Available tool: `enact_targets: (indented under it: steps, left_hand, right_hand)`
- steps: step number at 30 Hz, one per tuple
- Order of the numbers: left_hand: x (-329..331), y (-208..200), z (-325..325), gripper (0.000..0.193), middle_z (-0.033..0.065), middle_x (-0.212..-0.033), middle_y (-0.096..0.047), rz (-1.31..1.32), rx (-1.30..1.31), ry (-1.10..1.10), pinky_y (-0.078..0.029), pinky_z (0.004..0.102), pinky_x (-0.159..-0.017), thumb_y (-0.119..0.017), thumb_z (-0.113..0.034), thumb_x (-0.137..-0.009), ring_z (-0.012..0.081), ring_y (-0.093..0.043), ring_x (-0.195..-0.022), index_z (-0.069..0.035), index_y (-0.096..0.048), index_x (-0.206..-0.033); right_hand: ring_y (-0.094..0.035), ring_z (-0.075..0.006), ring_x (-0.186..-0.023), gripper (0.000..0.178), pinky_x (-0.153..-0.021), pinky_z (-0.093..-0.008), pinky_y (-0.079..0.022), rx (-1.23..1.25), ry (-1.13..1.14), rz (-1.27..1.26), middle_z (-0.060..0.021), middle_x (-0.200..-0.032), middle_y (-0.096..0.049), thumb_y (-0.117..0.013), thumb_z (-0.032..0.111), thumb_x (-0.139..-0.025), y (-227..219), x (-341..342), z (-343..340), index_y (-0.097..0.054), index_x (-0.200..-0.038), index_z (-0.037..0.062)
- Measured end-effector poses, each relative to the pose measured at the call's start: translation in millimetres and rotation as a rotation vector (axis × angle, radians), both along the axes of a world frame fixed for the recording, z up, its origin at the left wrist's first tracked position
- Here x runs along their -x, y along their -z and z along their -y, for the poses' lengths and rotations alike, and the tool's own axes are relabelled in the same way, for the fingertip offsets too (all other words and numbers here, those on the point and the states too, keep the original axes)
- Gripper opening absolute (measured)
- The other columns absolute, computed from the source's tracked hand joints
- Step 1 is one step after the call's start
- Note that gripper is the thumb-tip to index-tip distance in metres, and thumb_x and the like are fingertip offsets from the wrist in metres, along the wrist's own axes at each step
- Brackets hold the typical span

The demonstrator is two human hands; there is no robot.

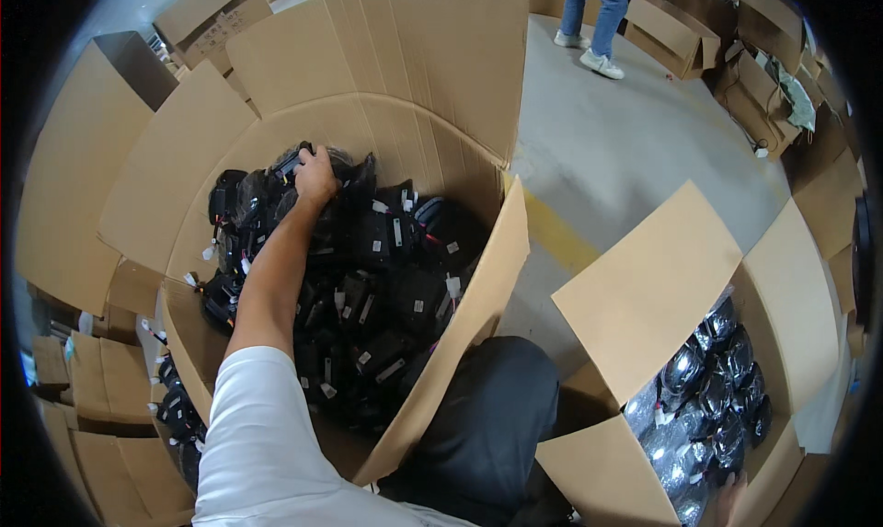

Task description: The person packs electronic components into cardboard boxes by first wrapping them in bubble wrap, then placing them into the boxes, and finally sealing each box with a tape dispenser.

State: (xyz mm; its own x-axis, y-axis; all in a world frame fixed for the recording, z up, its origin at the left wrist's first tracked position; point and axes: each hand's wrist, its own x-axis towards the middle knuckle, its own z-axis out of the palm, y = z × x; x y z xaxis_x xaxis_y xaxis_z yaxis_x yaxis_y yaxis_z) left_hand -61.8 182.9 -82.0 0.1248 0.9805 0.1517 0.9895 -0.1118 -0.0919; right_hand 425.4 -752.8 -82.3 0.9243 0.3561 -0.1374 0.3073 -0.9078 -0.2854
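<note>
My left hand point(315, 173) reaches deep into a large open cardboard box point(441, 131). Its fingers are closed around a black plastic part point(292, 162) on top of the pile at the far side. Many similar black housings point(377, 242) fill this box, with thin wires and white connectors; some are in clear film. At the lower right, my right hand point(731, 499) shows only in part, down inside a smaller open box point(768, 325). It is beside rounded black parts point(685, 371) wrapped in shiny clear plastic. What its fingers do is hidden.
My dark-trousered knee point(497, 389) is between the two boxes. Raised flaps point(648, 288) stick out around the smaller box. More cardboard boxes point(115, 463) line the left side, others the right point(671, 35). Another person's legs point(598, 17) stand on the grey floor point(635, 150) beyond.
</note>
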Motion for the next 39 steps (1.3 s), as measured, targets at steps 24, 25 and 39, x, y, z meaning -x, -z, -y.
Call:
enact_targets:
  steps: [24, 25, 39]
  left_hand:
    - [-95, -243, 247, 0.083, 0.0106, -0.132, -0.06, 1.852, 0.681, 1.089, -0.051, 0.0413, -0.105, -0.091, -0.024, -0.075, 0.024, -0.059, -0.123, 0.0, -0.045, -0.14]
    - [-117, -249, 268, 0.084, 0.0108, -0.133, -0.06, 1.81, 0.814, 1.164, -0.051, 0.041, -0.105, -0.091, -0.024, -0.074, 0.024, -0.059, -0.123, 0.001, -0.046, -0.14]
    - [-323, -203, 504, 0.063, 0.0071, -0.132, -0.063, 1.735, 1.76, 1.288, -0.043, 0.0425, -0.109, -0.056, -0.054, -0.099, 0.02, -0.057, -0.125, -0.007, -0.051, -0.141]
  right_hand:
    - [-0.059, -0.0219, -0.12, 0.037, -0.102, -0.0343, -0.046, -0.646, -0.227, 0.191, -0.0124, -0.129, -0.061, -0.058, 0.005, -0.098, -170, 75, -182, -0.056, -0.134, -0.0029]
    - [-0.062, -0.0232, -0.116, 0.044, -0.099, -0.0359, -0.05, -0.746, -0.297, 0.299, -0.015, -0.131, -0.063, -0.07, 0.003, -0.09, -191, 100, -206, -0.059, -0.133, -0.0003]
    - [-0.058, -0.042, -0.109, 0.07, -0.091, -0.046, -0.049, -0.363, -0.681, 0.766, -0.0218, -0.119, -0.054, -0.09, 0.012, -0.06, -283, 138, -229, -0.054, -0.119, 0.0021]
